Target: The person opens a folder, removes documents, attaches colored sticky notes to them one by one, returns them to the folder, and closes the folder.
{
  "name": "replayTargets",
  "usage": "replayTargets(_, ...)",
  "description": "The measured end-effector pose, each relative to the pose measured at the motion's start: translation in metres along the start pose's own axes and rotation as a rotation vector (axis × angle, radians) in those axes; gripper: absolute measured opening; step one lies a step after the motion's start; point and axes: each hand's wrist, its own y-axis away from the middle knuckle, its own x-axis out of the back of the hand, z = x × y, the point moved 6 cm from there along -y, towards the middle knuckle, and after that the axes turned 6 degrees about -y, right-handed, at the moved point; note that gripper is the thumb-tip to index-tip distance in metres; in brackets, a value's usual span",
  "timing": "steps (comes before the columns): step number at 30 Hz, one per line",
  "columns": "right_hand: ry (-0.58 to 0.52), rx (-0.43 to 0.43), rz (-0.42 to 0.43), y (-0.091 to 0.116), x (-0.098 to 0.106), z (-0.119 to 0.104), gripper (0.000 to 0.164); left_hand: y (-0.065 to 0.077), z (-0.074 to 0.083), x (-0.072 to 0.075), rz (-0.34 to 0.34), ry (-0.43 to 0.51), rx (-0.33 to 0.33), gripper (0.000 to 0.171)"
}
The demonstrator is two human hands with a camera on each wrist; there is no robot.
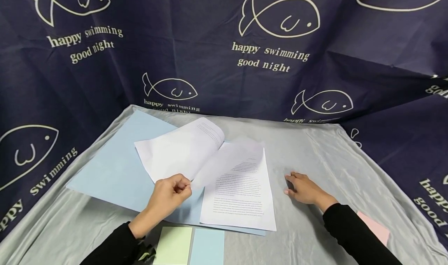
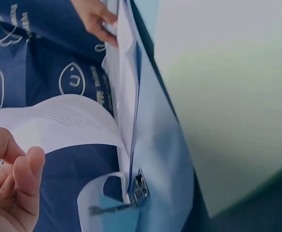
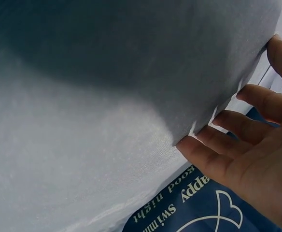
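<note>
My left hand (image 1: 169,197) pinches the near corner of a sheet of paper (image 1: 224,164) between thumb and fingers. This sheet is lifted and curved over a printed page (image 1: 239,206). To its left, other pages (image 1: 178,150) lie folded back over the cover of an open light blue folder (image 1: 108,168). A metal clip (image 2: 140,191) sits by the folder's spine in the left wrist view. My right hand (image 1: 306,189) rests its spread fingertips on the cloth, right of the papers, and holds nothing. In the right wrist view its fingers (image 3: 206,154) touch the grey cloth.
A pale green pad (image 1: 173,245) and a light blue pad (image 1: 207,247) lie side by side at the near edge. A pink pad (image 1: 374,227) is partly behind the right sleeve. Grey cloth (image 1: 315,152) covers the table, with a dark blue fish-print curtain (image 1: 217,74) around it.
</note>
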Motion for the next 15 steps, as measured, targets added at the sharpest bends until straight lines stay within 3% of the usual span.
replayTargets(6,-0.002,0.008,0.007,-0.001,0.001,0.0,0.055,0.0,-0.011,0.017,0.078,0.01,0.12,0.017)
replayTargets(15,-0.002,0.009,0.007,-0.001,0.0,0.001,0.056,0.002,-0.026,0.038,0.232,-0.009,0.203,0.014)
